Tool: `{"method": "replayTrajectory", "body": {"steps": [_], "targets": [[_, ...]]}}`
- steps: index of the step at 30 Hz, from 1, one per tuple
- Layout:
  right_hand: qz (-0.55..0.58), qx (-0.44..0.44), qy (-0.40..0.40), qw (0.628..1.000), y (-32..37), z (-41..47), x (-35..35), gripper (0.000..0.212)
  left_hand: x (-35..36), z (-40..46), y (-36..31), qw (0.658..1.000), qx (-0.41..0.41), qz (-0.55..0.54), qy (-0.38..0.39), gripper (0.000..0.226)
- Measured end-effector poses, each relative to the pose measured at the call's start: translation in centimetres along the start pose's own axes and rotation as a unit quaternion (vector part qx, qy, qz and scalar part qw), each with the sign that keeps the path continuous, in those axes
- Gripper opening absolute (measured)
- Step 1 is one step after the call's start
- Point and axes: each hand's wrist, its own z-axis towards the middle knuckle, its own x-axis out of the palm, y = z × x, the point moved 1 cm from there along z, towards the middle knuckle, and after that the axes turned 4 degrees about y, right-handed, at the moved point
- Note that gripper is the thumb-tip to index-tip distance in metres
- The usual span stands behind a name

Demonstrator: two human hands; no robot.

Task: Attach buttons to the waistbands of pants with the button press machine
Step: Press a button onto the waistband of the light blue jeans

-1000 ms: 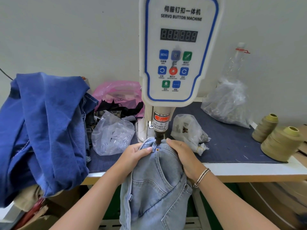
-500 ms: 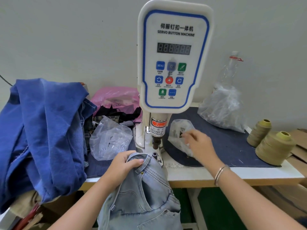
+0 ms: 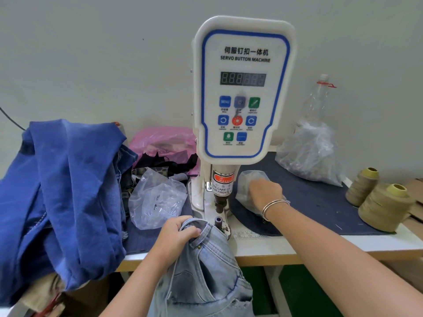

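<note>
The white servo button machine [image 3: 242,92] stands at the table's middle, its press head [image 3: 220,202] raised over the small lower die [image 3: 218,221]. Light blue jeans [image 3: 206,271] hang off the table's front edge just left of the die. My left hand [image 3: 176,236] grips their waistband. My right hand [image 3: 266,193] reaches into a small clear plastic bag [image 3: 248,179] right of the machine; its fingertips are hidden in the bag.
A heap of dark blue denim [image 3: 61,202] fills the left side. A clear bag [image 3: 158,200] and a pink bag [image 3: 162,140] lie left of the machine. At right are a large clear bag [image 3: 311,154], a plastic bottle [image 3: 318,99] and two thread cones [image 3: 386,207].
My right hand left the waistband and moved right into the small clear bag. My left hand pulled the jeans down and left, off the die.
</note>
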Motion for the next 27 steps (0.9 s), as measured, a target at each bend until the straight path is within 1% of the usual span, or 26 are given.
{"method": "replayTrajectory", "body": {"steps": [2, 4, 5, 6, 7, 8, 9, 10, 11, 13, 14, 15, 16, 17, 18, 20, 21, 22, 23, 24, 26, 27], "targets": [[0.005, -0.004, -0.020, 1.000, 0.0, 0.1, 0.5, 0.021, 0.0, 0.0, -0.1, 1.000, -0.001, -0.001, -0.002, 0.015], [-0.004, -0.001, -0.029, 1.000, -0.1, -0.1, 0.7, 0.019, 0.1, 0.0, -0.2, 1.000, 0.000, 0.000, 0.002, 0.018], [-0.004, 0.007, -0.021, 1.000, -0.2, 0.2, 1.0, 0.019, 0.1, 0.0, -0.3, 1.000, 0.000, 0.000, 0.003, 0.020], [-0.005, 0.031, 0.028, 0.999, -0.3, 0.8, 0.8, 0.022, 0.1, 0.0, -0.3, 1.000, -0.001, 0.000, 0.002, 0.021], [-0.002, 0.072, 0.120, 0.990, -0.4, 0.7, 0.4, 0.028, 0.1, 0.0, -0.4, 1.000, 0.000, 0.001, 0.002, 0.021], [0.010, 0.121, 0.216, 0.969, -0.4, 0.8, -0.4, 0.033, 0.1, 0.0, -0.4, 1.000, 0.001, 0.004, 0.002, 0.022], [0.033, 0.153, 0.246, 0.957, -0.6, 0.9, -0.5, 0.035, 0.1, 0.0, -0.4, 1.000, 0.002, 0.007, 0.003, 0.023], [0.052, 0.149, 0.229, 0.961, -0.8, 1.1, -0.2, 0.034, 0.1, 0.0, -0.5, 1.000, 0.002, 0.008, 0.002, 0.023], [0.053, 0.128, 0.194, 0.971, -0.9, 1.3, 0.1, 0.032, 0.1, 0.0, -0.5, 1.000, 0.001, 0.007, 0.001, 0.022], [0.067, 0.080, 0.048, 0.993, -1.1, 0.1, 0.7, 0.025, 0.0, 0.0, -0.5, 1.000, -0.002, 0.005, -0.002, 0.019], [0.088, 0.061, -0.043, 0.993, -1.3, -0.8, 1.0, 0.023, 0.0, 0.1, -0.4, 1.000, -0.005, 0.005, -0.004, 0.018], [0.108, 0.052, -0.108, 0.987, -1.5, -1.6, 1.3, 0.022, 0.0, 0.1, -0.4, 1.000, -0.007, 0.006, -0.004, 0.018], [0.137, 0.053, -0.140, 0.979, -1.6, -2.3, 1.3, 0.021, 0.0, 0.1, -0.4, 1.000, -0.008, 0.006, -0.004, 0.017], [0.177, 0.061, -0.152, 0.971, -1.8, -3.1, 1.4, 0.020, 0.0, 0.1, -0.4, 1.000, -0.009, 0.007, -0.003, 0.016], [0.230, 0.069, -0.160, 0.958, -1.8, -3.7, 1.2, 0.019, 0.0, 0.1, -0.4, 1.000, -0.009, 0.007, -0.003, 0.016], [0.350, 0.072, -0.178, 0.917, -1.5, -5.5, 1.1, 0.016, 0.0, 0.1, -0.5, 1.000, -0.010, 0.010, -0.003, 0.017], [0.404, 0.063, -0.187, 0.893, -1.1, -6.4, 0.9, 0.014, 0.0, 0.1, -0.5, 1.000, -0.011, 0.014, -0.004, 0.019], [0.450, 0.048, -0.177, 0.874, -0.4, -7.4, 0.8, 0.013, 0.0, 0.2, -0.5, 1.000, -0.012, 0.016, -0.006, 0.019], [0.502, 0.030, -0.140, 0.853, 0.5, -8.6, 0.8, 0.013, 0.0, 0.2, -0.4, 1.000, -0.012, 0.017, -0.007, 0.017], [0.564, 0.020, -0.082, 0.822, 1.5, -9.7, 1.0, 0.013, 0.1, 0.2, -0.4, 1.000, -0.013, 0.016, -0.008, 0.014], [0.674, 0.030, 0.041, 0.737, 3.3, -11.5, 1.2, 0.018, 0.1, 0.2, -0.4, 1.000, -0.015, 0.016, -0.010, 0.012], [0.712, 0.043, 0.083, 0.696, 3.9, -12.1, 1.2, 0.025, 0.2, 0.2, -0.4, 1.000, -0.016, 0.016, -0.012, 0.012]]}}
